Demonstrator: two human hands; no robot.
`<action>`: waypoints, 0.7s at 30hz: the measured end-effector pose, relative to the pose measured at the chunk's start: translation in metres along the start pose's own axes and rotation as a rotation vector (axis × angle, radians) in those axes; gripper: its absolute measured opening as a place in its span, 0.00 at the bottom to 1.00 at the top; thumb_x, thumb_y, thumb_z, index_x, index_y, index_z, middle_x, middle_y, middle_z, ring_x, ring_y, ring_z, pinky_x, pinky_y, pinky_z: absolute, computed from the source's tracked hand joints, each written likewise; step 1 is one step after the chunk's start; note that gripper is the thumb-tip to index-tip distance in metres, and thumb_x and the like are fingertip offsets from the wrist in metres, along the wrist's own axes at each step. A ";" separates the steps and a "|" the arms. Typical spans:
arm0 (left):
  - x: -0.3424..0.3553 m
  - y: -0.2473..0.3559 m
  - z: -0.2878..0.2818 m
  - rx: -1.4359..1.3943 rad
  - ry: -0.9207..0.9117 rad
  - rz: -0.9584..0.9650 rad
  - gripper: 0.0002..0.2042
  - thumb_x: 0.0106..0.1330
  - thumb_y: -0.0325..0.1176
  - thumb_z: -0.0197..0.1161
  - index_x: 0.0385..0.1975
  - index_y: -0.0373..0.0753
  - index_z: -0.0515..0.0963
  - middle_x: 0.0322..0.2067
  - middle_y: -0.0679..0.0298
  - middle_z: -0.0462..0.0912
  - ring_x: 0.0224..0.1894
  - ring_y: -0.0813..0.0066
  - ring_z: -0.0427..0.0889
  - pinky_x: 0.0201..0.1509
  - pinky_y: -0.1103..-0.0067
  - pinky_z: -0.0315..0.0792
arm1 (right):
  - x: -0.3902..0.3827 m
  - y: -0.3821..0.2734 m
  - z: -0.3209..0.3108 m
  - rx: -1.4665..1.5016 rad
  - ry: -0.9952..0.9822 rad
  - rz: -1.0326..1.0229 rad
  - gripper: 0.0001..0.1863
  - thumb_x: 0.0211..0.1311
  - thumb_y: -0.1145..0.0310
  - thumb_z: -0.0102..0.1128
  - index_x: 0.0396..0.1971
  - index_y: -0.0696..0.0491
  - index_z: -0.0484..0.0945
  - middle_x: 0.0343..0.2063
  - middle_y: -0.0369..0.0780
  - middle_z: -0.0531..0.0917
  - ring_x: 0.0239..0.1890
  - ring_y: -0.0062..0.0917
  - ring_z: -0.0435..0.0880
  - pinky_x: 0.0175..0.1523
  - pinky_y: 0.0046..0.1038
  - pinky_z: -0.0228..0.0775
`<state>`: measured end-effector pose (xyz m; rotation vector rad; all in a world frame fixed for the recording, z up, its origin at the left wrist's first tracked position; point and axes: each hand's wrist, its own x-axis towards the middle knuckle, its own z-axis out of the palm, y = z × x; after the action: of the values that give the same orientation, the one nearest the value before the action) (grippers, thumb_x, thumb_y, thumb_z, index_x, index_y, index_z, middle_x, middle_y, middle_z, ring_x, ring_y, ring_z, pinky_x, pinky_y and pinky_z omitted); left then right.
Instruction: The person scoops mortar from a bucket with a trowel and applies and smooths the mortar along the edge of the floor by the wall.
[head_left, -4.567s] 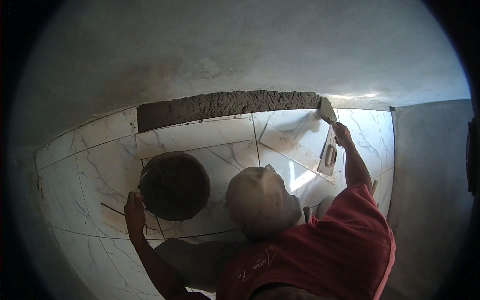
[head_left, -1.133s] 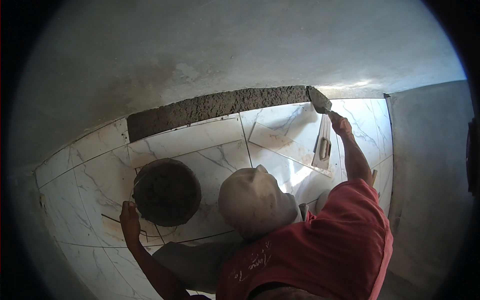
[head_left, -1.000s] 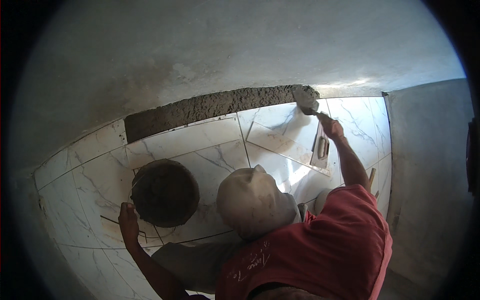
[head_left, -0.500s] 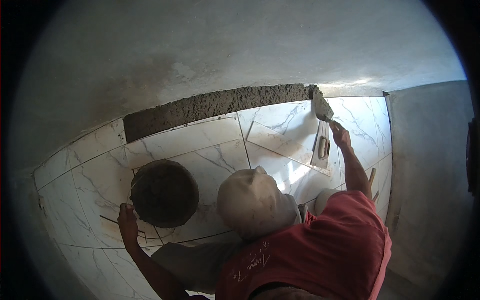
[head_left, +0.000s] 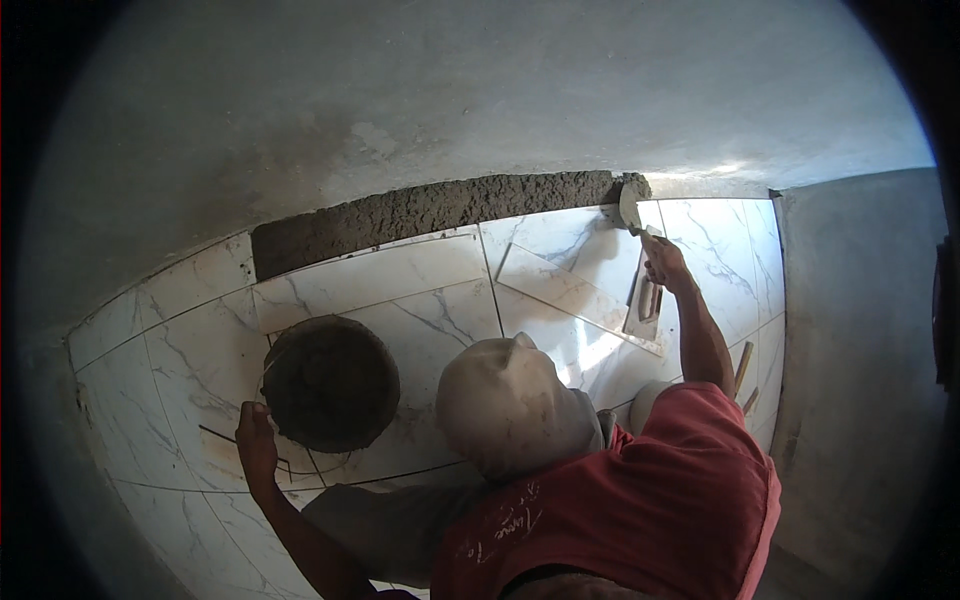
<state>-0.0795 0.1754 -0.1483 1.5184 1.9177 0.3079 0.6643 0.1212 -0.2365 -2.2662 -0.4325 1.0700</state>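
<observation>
Neither of my own hands is in view. A co-worker in a pale cap [head_left: 505, 405] and red shirt [head_left: 620, 500] is bent over, seen from behind and above. Their right hand [head_left: 667, 264] grips a trowel [head_left: 629, 207], its blade at the right end of a strip of wet grey mortar [head_left: 430, 212] along the wall base. The co-worker's left hand [head_left: 256, 428] is closed at the side of a round dark bucket [head_left: 382, 375], by its thin wire handle. Partly under the right forearm lies a flat float [head_left: 643, 318] with a grip.
Marbled white floor tiles [head_left: 190, 400] meet the grey plastered wall [head_left: 480, 90]. A long cut tile [head_left: 370, 282] lies below the mortar, and another narrow piece [head_left: 560, 285] sits aslant near the float. A second grey wall [head_left: 860, 350] bounds the right side. Wooden sticks [head_left: 743, 368] stand behind the co-worker's arm.
The co-worker's right hand and trowel have shifted slightly left, and the blade has turned. Mortar now shows to the right of the blade. Their left hand has stayed by the bucket.
</observation>
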 end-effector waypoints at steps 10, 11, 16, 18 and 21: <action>0.012 0.010 0.015 -0.007 -0.024 0.020 0.20 0.72 0.47 0.40 0.34 0.34 0.68 0.21 0.56 0.73 0.19 0.70 0.66 0.27 0.72 0.62 | 0.105 0.009 -0.022 -0.435 -0.054 -0.629 0.08 0.56 0.63 0.54 0.23 0.50 0.68 0.16 0.36 0.68 0.17 0.23 0.72 0.15 0.27 0.59; 0.015 0.014 0.017 -0.013 -0.047 0.019 0.20 0.72 0.48 0.40 0.35 0.34 0.69 0.21 0.56 0.73 0.20 0.70 0.66 0.27 0.72 0.62 | 0.106 0.004 -0.009 -0.437 -0.090 -0.560 0.09 0.54 0.64 0.55 0.22 0.50 0.67 0.16 0.36 0.68 0.17 0.24 0.72 0.15 0.29 0.59; 0.000 -0.004 -0.001 0.021 0.018 0.020 0.22 0.72 0.50 0.39 0.34 0.34 0.69 0.19 0.57 0.71 0.20 0.70 0.66 0.27 0.72 0.62 | -0.012 -0.042 0.089 0.120 -0.133 -0.171 0.20 0.62 0.54 0.50 0.44 0.56 0.69 0.20 0.39 0.70 0.14 0.21 0.69 0.15 0.24 0.62; -0.005 -0.005 -0.008 0.032 0.001 -0.042 0.24 0.71 0.52 0.39 0.34 0.34 0.69 0.18 0.57 0.70 0.20 0.69 0.67 0.28 0.71 0.63 | -0.040 -0.070 0.086 0.099 -0.082 -0.004 0.28 0.60 0.50 0.52 0.50 0.58 0.68 0.20 0.39 0.71 0.14 0.20 0.70 0.15 0.24 0.64; -0.005 0.003 -0.011 0.080 -0.004 -0.046 0.24 0.71 0.53 0.38 0.35 0.34 0.69 0.19 0.55 0.71 0.21 0.67 0.69 0.29 0.71 0.63 | 0.030 -0.018 0.050 0.253 0.006 -0.106 0.17 0.63 0.58 0.48 0.46 0.52 0.68 0.15 0.36 0.70 0.11 0.20 0.67 0.13 0.23 0.59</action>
<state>-0.0834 0.1737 -0.1362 1.5225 1.9798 0.2095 0.6430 0.1692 -0.2684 -2.0013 -0.3870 1.0038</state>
